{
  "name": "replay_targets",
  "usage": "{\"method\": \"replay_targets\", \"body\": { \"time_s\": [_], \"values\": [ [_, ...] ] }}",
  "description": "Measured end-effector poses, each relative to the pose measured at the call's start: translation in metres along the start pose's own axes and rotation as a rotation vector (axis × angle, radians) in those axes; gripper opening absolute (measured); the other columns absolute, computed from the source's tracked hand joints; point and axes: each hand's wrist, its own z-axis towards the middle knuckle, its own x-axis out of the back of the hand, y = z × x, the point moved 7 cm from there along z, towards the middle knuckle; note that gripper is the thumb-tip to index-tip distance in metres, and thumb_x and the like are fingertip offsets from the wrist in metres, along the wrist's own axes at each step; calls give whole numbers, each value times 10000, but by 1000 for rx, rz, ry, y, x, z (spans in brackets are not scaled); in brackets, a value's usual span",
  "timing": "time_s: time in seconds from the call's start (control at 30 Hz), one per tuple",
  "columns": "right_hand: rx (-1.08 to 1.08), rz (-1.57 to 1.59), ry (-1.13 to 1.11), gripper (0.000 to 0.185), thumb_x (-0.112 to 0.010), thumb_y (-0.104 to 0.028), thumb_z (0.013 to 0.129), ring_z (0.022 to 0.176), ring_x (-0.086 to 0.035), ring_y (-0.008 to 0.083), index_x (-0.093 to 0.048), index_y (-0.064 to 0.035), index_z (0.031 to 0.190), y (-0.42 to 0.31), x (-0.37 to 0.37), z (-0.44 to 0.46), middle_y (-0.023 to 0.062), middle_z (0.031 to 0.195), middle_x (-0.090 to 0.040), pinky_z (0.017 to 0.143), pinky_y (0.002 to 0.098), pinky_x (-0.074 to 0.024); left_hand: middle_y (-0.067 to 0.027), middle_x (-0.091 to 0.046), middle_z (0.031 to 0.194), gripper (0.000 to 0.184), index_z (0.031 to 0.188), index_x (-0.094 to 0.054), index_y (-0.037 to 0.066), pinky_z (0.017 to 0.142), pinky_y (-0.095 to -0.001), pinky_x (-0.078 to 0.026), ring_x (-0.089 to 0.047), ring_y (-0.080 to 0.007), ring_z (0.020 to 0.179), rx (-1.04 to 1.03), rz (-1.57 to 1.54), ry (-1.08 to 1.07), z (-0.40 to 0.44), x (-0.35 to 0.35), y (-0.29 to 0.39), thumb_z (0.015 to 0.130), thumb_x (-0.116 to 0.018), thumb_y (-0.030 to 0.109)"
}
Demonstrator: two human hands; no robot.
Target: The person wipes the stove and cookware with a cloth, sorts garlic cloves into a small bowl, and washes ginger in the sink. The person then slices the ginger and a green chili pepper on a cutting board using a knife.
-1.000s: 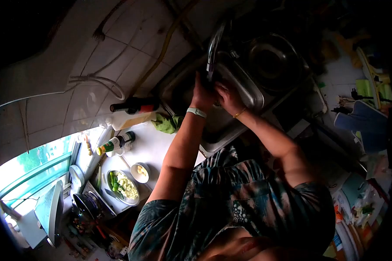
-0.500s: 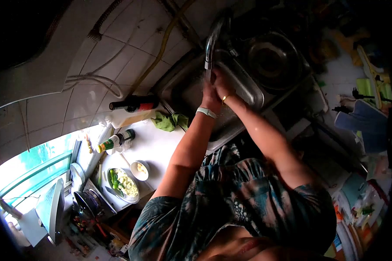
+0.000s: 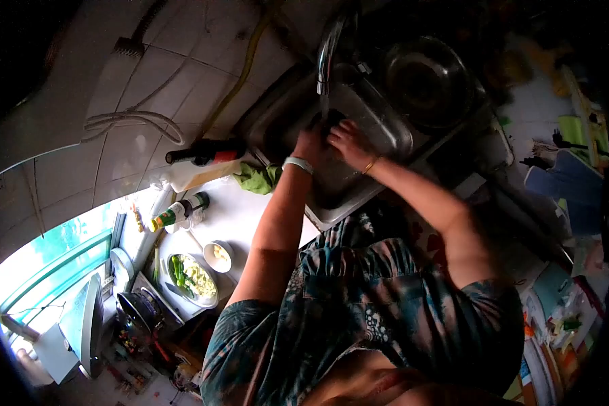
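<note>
Grey steel, the sink (image 3: 394, 135) surrounds the left hand (image 3: 308, 143), just below the running faucet (image 3: 323, 76), and the right hand (image 3: 352, 145), fingers bent; I can't tell what either grips. Deflected water (image 3: 325, 103) could splash out.

faucet (image 3: 325, 64) overhead, open basin (image 3: 388, 137) beside right hand (image 3: 352, 143)

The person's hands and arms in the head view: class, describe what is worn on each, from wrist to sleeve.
Both hands are ungloved. The left hand has a pale, smooth band at its wrist; the right hand has a thin, gold-coloured bracelet. Dark short sleeves, patterned in blue-green and brownish pink, end above the elbows.
</note>
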Motion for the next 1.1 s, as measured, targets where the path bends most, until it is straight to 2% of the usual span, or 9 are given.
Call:
{"method": "replay_targets", "body": {
  "time_s": [0.13,0.23,0.3,0.4,0.5,0.6,0.67,0.87,1.1],
  "values": [
    [109,-44,-6,182,-598,-93,854,1146,-552,341,-663,-64,1022,21,-11,1,89,1177,-620,963,449,-478,-173,-681,1123,404,1283,-572,34,851,-405,-536,-667,-321,969,-226,319,-99,-5,-6,7,920,-625,201],
    [-321,256,103,261,-639,-34,811,1115,-579,385,-649,-56,1071,1,-3,15,150,1207,-626,939,465,-478,-106,-655,1144,337,1285,-574,35,815,-390,-542,-655,-260,970,48,66,150,8,-5,-43,1024,-541,245],
    [-16,264,243,223,-653,-42,809,1094,-582,378,-656,-48,1032,5,-14,1,161,1157,-625,930,478,-475,-115,-655,1176,336,1289,-577,30,832,-386,-556,-657,-251,1029,436,-420,187,-14,-22,2,1014,-548,221],
    [265,-53,-108,227,-648,-66,812,1069,-582,348,-664,-60,1039,25,-1,-4,151,1088,-618,953,467,-459,-105,-663,1163,310,1274,-588,31,845,-378,-561,-647,-244,1069,-54,58,-114,-9,-5,10,996,-538,158],
    [-141,103,39,211,-598,-79,845,1096,-572,334,-667,-69,1044,6,-14,5,130,1116,-622,975,460,-445,-100,-664,1151,270,1234,-607,29,828,-392,-565,-660,-265,1001,295,-593,283,-19,-17,-24,990,-516,101],
    [-109,148,118,243,-600,-83,870,1219,-539,342,-657,-73,1105,6,-39,-14,122,1294,-587,1042,462,-430,-110,-666,1144,266,1230,-607,32,804,-393,-558,-663,-269,971,504,-513,459,-49,-37,37,991,-524,116],
    [70,55,20,343,-629,-72,874,1226,-519,355,-627,-78,1217,3,-1,-19,118,1347,-536,1011,435,-457,-107,-669,1101,350,1277,-575,-16,859,-394,-539,-650,-234,987,293,-317,28,-34,-33,49,952,-561,112],
    [-426,62,71,238,-630,-112,893,1123,-566,394,-646,-54,1123,85,35,11,191,1194,-599,938,468,-485,-222,-645,1192,310,1215,-613,26,852,-438,-543,-657,-355,1068,-46,787,242,-29,-24,56,912,-583,82],
    [-255,-124,186,224,-636,-100,892,1089,-572,420,-639,-29,1104,110,42,96,223,1117,-612,902,481,-488,-191,-558,1357,291,1172,-647,112,921,-452,-521,-547,-353,1228,-249,1599,150,-75,-20,67,902,-544,149]
  ]
}}
